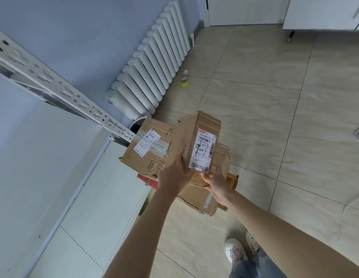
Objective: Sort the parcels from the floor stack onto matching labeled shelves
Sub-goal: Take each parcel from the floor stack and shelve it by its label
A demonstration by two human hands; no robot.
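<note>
— Cardboard parcel (pixel 191 141) up in both our hands, tilted, its white shipping label (pixel 203 150) facing us. Left hand (pixel 173 174) flat against the near left face, fingers spread wide; right hand (pixel 214 182) cupped under the lower corner, thumb on the label's bottom edge.

— Can we read that label?

— Only a top line of digits; the rest is too blurred.

— And the floor stack (pixel 148 151)?

— Directly beneath the lifted parcel, on the tiled floor (pixel 254 109) beside the white shelf post (pixel 60 91) and near the radiator (pixel 152 65). We see one labelled box at left and another brown box below our wrists; the held parcel hides how many lie between. Something red (pixel 147 180) pokes out underneath, which we cannot identify.
</note>
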